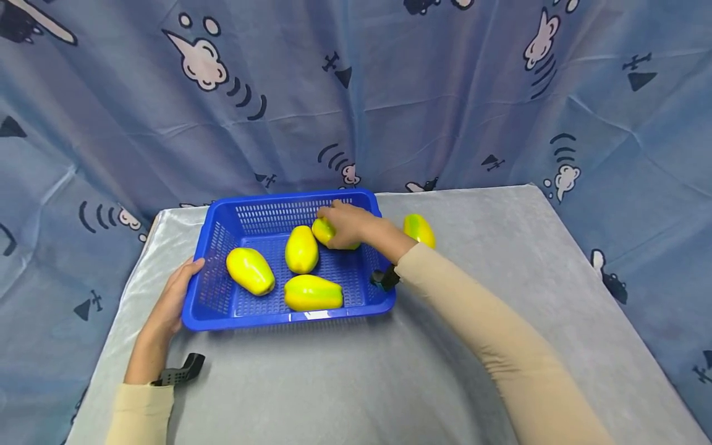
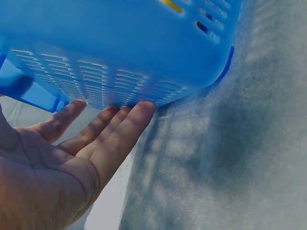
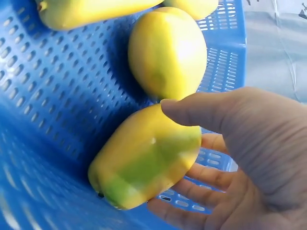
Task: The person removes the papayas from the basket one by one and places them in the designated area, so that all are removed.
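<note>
My right hand grips a yellow papaya with a green stripe inside the blue basket. Its thumb lies on top and its fingers reach round the far side. Beside the gripped fruit stands another yellow papaya. Two more are in the basket: one papaya to the left and one papaya along the front wall. At the basket's left end, my left hand holds the side, thumb at the rim and fingers against the slotted outer wall.
Outside the basket, past its right end, a papaya lies on the grey cloth-covered table, partly behind my right forearm. A patterned blue curtain hangs behind the table and along its sides.
</note>
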`<state>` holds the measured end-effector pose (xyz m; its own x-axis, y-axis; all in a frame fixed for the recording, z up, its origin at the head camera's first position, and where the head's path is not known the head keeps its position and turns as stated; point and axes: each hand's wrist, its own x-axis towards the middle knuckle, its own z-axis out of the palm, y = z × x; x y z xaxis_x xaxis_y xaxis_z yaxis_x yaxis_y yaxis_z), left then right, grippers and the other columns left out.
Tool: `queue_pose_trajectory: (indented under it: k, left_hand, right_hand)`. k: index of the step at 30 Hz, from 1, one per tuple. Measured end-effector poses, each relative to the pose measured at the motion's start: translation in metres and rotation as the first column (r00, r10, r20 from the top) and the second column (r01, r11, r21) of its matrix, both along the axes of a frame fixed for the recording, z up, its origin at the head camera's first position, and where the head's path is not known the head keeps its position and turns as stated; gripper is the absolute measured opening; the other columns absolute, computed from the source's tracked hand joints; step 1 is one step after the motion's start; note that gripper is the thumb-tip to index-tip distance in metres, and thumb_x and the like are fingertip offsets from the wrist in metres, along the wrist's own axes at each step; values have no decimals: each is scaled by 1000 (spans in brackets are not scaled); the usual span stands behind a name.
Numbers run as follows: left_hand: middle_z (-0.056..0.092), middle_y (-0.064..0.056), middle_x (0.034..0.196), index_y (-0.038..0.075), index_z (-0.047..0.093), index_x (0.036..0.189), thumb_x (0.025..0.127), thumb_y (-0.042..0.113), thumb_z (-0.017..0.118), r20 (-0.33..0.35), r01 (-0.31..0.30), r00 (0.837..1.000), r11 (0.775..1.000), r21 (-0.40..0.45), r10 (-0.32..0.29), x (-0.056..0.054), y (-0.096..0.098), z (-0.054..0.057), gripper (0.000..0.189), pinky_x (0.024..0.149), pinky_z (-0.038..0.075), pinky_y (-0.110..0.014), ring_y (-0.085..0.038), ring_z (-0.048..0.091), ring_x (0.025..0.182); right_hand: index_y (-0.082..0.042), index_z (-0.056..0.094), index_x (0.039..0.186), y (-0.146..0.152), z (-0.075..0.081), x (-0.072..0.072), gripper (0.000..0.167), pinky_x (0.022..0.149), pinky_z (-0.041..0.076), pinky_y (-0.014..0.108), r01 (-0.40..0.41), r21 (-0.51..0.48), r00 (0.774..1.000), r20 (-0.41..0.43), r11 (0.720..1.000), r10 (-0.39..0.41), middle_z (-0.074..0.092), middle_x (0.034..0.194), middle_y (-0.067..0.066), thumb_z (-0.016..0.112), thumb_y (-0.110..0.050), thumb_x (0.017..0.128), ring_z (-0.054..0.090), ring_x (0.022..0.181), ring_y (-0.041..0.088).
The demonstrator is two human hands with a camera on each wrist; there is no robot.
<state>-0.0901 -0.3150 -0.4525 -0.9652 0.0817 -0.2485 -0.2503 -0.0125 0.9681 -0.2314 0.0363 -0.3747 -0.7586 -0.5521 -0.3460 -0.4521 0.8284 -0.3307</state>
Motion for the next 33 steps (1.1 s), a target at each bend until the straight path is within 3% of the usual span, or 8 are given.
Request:
queue_pose_trajectory:
  k: [4,11,21,29,33]
  left_hand:
    - [69,17,110,3,15,167,115,41,35,-6,16,1000,999,-31,-16,-5,0,3,68,81,63,-28,-5,71,99]
    - [71,15,109,9,29,159,115,39,36,-28,11,1000,1000,14,-11,-5,1,2,54,80,63,-28,-6,72,97]
    - [71,15,109,3,17,166,115,41,35,-4,15,1000,1000,7,-15,-3,4,-1,66,80,63,-28,-5,72,97]
    - [71,16,112,17,29,159,115,40,35,-9,23,1000,998,52,-23,0,0,-2,51,80,63,-27,-5,72,99]
    - [72,14,111,29,42,145,115,38,36,-10,32,999,995,90,-31,0,-1,-3,33,79,63,-28,-6,73,97]
  right_hand:
    - [-15,42,159,2,0,-2,68,118,48,49,18,13,1000,3,1000,-18,49,152,17,72,-25,99,53,129,32]
    - [-15,42,160,2,-3,-2,69,117,48,49,23,20,1000,18,1000,-23,49,153,18,72,-24,99,53,129,32]
    - [-18,47,156,4,-9,-1,66,113,52,48,17,24,1000,16,1000,-17,52,145,15,75,-25,97,55,123,31]
    - [-18,47,156,4,-5,2,67,114,52,49,5,9,1000,8,1000,-5,53,147,15,76,-28,96,55,126,31]
    - [-19,44,156,6,-2,4,68,115,51,49,19,-2,1000,13,1000,-19,52,149,16,76,-29,97,55,128,32]
